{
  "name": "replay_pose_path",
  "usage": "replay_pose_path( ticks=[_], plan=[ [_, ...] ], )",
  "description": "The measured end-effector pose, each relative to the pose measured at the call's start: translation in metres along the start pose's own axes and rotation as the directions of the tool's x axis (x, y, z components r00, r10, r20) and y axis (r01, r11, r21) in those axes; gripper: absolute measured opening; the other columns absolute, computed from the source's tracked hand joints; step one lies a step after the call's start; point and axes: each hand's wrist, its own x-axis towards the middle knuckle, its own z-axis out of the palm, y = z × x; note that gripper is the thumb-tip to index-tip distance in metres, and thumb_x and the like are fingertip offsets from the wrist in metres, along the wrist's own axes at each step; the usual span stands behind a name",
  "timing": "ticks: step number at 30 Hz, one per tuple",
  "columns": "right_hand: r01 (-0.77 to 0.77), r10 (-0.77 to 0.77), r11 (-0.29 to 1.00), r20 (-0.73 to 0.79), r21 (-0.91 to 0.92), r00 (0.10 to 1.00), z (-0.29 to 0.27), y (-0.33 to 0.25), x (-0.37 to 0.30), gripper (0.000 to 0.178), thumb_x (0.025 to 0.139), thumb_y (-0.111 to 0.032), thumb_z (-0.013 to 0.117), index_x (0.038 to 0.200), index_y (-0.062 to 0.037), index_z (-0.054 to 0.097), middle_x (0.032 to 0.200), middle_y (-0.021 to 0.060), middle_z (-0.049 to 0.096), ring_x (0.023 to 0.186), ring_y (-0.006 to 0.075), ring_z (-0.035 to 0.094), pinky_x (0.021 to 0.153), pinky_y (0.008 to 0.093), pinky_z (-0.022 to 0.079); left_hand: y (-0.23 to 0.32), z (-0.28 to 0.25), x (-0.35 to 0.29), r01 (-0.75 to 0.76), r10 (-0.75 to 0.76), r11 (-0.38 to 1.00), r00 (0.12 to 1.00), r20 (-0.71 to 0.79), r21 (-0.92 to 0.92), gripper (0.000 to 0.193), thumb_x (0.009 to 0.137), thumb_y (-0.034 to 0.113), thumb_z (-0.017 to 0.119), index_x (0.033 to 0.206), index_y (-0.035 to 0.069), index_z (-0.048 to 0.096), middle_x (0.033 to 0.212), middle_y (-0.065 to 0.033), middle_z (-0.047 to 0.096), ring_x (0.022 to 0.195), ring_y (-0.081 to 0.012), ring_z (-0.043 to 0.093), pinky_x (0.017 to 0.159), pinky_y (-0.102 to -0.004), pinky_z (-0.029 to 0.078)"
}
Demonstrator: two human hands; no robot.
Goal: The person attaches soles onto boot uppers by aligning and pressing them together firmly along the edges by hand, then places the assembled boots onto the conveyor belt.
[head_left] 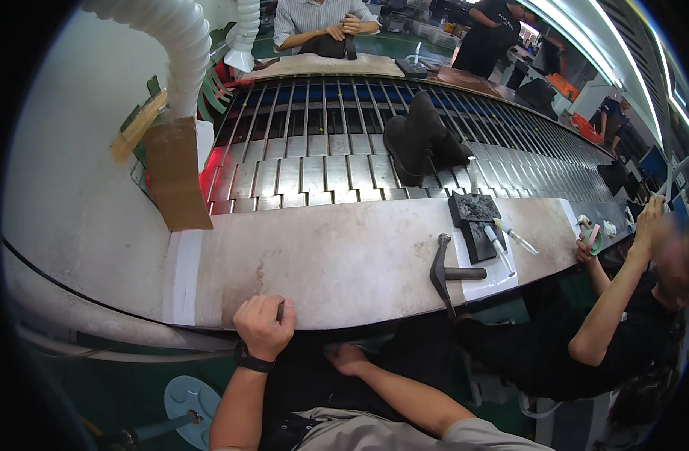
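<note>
My left hand, with a dark band on its wrist, rests closed on the near edge of the pale work board. A small dark end of something shows at its thumb; what it is I cannot make out. Lower down, below the board's edge, my right hand is over my dark-clad lap, its fingers partly in shadow. To the right on the board lies a hammer with a curved metal head. Beyond the board, dark boots rest on the metal slat conveyor.
Black blocks with slim white tools are right of the hammer. A cardboard flap and white hose stand left. One co-worker sits close at right; another person's hands rest on something dark across the conveyor.
</note>
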Motion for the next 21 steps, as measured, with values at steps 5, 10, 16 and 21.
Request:
replay_pose_path(
  ticks=[5, 10, 16, 21],
  plan=[
    [0.04, -0.027, 0.988, 0.086, -0.149, 0.996, -0.004, 0.0, 0.001, 0.034, 0.098, -0.032, 0.064, 0.113, -0.0062, 0.079, 0.113, 0.0238, 0.077, 0.108, 0.044, 0.074, 0.097, 0.0513, 0.058, 0.003, 0.0, 0.002, 0.004, -0.004, 1.0, 1.0, 0.006, 0.002, 0.012, 0.082, 0.01, 0.078, 0.08, 0.008, 0.066, 0.071, -0.0094, 0.061, 0.064, -0.0336, 0.061, 0.058, -0.0451, 0.045],
    [0.048, -0.005, 0.954, 0.144, -0.296, 0.99, -0.002, -0.016, -0.012, 0.035, 0.092, -0.025, 0.065, 0.112, 0.0003, 0.077, 0.112, 0.0274, 0.076, 0.11, 0.0431, 0.074, 0.097, 0.0534, 0.059, 0.0, -0.004, -0.003, 0.01, -0.011, 0.999, 1.0, 0.016, 0.034, 0.012, 0.082, 0.01, 0.077, 0.08, 0.008, 0.066, 0.071, -0.0098, 0.061, 0.065, -0.0344, 0.061, 0.059, -0.0456, 0.046],
    [0.158, -0.046, 0.911, 0.287, -0.382, 0.957, 0.003, -0.001, -0.01, 0.036, 0.099, -0.017, 0.052, 0.125, 0.0, 0.07, 0.123, 0.0295, 0.073, 0.115, 0.0474, 0.072, 0.095, 0.0556, 0.059, 0.002, -0.006, -0.007, 0.021, -0.022, 0.999, 0.999, 0.027, 0.046, 0.011, 0.082, 0.009, 0.076, 0.079, 0.007, 0.066, 0.071, -0.0104, 0.061, 0.065, -0.035, 0.061, 0.059, -0.0467, 0.046],
    [0.216, -0.013, 0.881, 0.433, -0.422, 0.901, -0.003, 0.003, -0.008, 0.037, 0.101, -0.017, 0.051, 0.131, -0.0019, 0.068, 0.13, 0.0266, 0.072, 0.122, 0.0446, 0.07, 0.098, 0.0537, 0.059, 0.006, -0.007, -0.004, 0.018, -0.02, 0.999, 0.998, 0.055, 0.047, 0.01, 0.084, 0.008, 0.075, 0.08, 0.006, 0.066, 0.069, -0.0108, 0.059, 0.062, -0.035, 0.059, 0.058, -0.0471, 0.045]
  ],
)
